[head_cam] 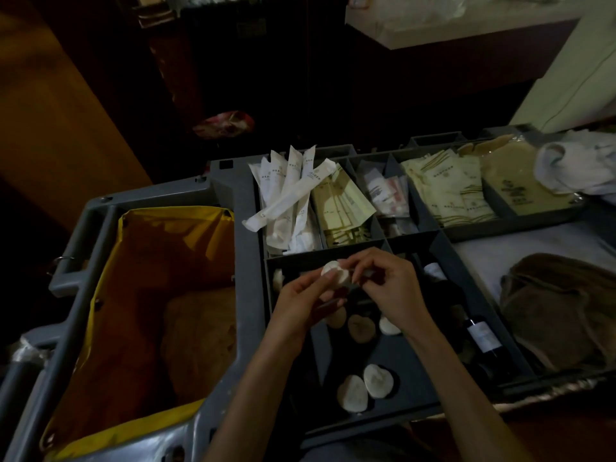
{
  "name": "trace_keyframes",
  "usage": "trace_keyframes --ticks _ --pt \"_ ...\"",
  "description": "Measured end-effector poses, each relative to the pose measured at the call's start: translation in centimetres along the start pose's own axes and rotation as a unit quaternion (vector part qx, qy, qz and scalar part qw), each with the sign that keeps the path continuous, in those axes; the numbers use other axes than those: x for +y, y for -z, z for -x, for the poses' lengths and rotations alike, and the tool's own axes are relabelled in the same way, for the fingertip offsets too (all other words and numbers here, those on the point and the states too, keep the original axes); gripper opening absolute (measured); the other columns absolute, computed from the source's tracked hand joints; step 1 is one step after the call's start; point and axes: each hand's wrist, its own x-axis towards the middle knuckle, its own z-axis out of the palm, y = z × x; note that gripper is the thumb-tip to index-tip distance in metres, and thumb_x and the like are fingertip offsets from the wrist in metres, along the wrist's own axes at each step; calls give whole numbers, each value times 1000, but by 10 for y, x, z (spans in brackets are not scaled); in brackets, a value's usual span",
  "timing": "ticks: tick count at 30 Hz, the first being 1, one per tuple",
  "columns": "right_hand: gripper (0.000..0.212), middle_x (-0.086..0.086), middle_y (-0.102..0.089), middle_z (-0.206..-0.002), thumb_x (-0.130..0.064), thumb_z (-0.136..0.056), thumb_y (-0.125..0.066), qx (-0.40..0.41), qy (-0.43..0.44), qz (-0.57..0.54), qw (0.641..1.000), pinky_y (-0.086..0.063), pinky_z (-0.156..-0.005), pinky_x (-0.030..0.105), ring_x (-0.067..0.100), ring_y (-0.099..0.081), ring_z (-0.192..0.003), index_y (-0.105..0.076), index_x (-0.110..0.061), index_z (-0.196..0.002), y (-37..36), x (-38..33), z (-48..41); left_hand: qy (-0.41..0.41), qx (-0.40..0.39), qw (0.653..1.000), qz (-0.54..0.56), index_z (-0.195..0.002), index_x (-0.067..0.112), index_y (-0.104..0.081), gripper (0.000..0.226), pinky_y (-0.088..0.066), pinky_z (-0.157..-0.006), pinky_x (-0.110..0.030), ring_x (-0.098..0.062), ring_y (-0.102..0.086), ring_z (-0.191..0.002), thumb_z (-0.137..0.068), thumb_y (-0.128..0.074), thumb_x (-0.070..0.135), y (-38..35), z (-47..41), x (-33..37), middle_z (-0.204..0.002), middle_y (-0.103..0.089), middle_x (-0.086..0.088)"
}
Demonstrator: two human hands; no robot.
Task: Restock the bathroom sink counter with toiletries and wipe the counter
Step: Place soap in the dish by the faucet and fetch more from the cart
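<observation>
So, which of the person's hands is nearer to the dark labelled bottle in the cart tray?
Right. The right hand is up-left of the bottle; the left hand is farther left, both pinching a white disc.

White toiletry disc (333,274) held tilted above tray compartment (405,356); similar discs (377,381) lying below.

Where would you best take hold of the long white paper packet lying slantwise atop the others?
Probably pinch the long white paper packet by its lower-left end, coming from the left: that end juts past the grey tray wall, free of the other packets.
</observation>
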Motion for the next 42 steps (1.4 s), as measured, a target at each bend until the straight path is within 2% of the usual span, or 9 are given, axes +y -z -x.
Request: trace_keyframes --ticks 5,9,12,17,27,32,35,37,42 --pt "39 4 -72 -81 30 -63 -49 -1 -28 -57 998 -54 -81 27 16 -70 -90 -64 -6 -66 -2 -1 -5 -19 40 999 31 -107 9 -68 21 -52 -62 -17 -15 -70 -82 -87 -64 10 1 2 0 -98 -73 -9" --pt "43 -6 -70 -86 19 -77 -57 9 -77 -14 997 -52 -79 20 7 -67 -88 -66 -23 -75 -1 6 -12 -70 82 993 42 -104 4 -64 18 -55 -61 -21 -24 -71 -84 -86 -64 8 6 8 8 -95 -72 -12" --pt "36 -10 -69 -90 10 -80 -61 -93 -164 43 981 -48 -75 12 0 -64 -88 -68 -24 -88 -3 10 -8 -107 98 989 23 -98 5 -64 13 -55 -61 -22 -23 -71 -83 -86 -65 8 9 13 12 -91 -73 -9" --pt "39 -4 -63 -116 -10 -81 -64 -260 -218 248 907 -49 -82 29 17 -59 -107 -61 -24 -118 -12 11 -1 -130 129 983 15 -95 5 -65 11 -54 -62 -21 -21 -71 -83 -85 -67 7 14 16 13 -92 -73 -8" --pt "31 6 -61 -107 -20 -82 -67 -332 -249 334 846 -47 -71 30 25 -60 -97 -58 -13 -110 -22 13 -4 -132 140 981 27 -110 2 -62 26 -55 -65 -20 -23 -72 -88 -86 -65 12 19 19 9 -104 -71 -12" --pt "33 5 -60 -113 -17 -79 -71 -298 -227 286 882 -46 -78 29 22 -58 -103 -62 -11 -111 -20 20 1 -122 152 980 46 -108 6 -63 22 -56 -67 -20 -20 -72 -89 -86 -65 11 23 19 8 -106 -70 -11" --pt "36 2 -61 -115 -11 -79 -71 -223 -223 202 927 -41 -81 25 20 -58 -107 -61 -15 -113 -19 26 6 -116 163 979 43 -107 6 -63 20 -56 -70 -21 -22 -70 -96 -87 -65 10 25 17 6 -109 -69 -13" --pt "26 -3 -65 -104 -7 -80 -72 -160 -244 110 950 -46 -82 26 17 -61 -99 -62 -22 -98 -17 24 7 -112 170 978 38 -109 5 -62 22 -56 -72 -23 -25 -69 -99 -88 -65 9 25 15 3 -110 -68 -15" --pt "20 -4 -71 -92 -5 -76 -77 -9 -198 -70 978 -56 -77 32 12 -68 -88 -66 -19 -86 -11 1 4 -109 179 977 38 -110 5 -59 24 -58 -78 -27 -23 -69 -95 -87 -65 6 14 14 -3 -103 -70 -11"
